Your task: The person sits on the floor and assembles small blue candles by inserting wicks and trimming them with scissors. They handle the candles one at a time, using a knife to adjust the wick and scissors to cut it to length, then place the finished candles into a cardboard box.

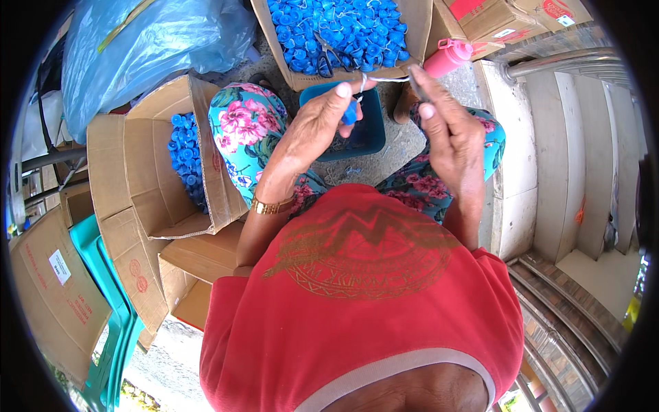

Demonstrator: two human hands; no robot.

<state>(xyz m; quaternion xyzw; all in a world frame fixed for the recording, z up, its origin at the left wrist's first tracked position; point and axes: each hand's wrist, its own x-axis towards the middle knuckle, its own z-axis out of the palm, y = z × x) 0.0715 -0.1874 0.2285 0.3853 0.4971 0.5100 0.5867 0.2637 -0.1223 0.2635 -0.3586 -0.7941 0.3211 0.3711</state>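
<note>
Grey concrete floor (405, 147) crowded with brown cardboard boxes (147, 161), left hand (319, 123) pinching small blue plastic cap (349, 113), right hand (449, 134) closed, pulling thin white string (388, 79) tight, above blue plastic tub (371, 130)

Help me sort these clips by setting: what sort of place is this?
Probably an informal piecework spot outdoors by a building's steps, not a factory. Open cardboard boxes full of small blue plastic caps ring a seated person, beside tiled steps.

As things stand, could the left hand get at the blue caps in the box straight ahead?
Probably yes: the left hand is raised just short of the open box of blue caps with nothing between, though it already pinches a blue cap on a white string.
</note>
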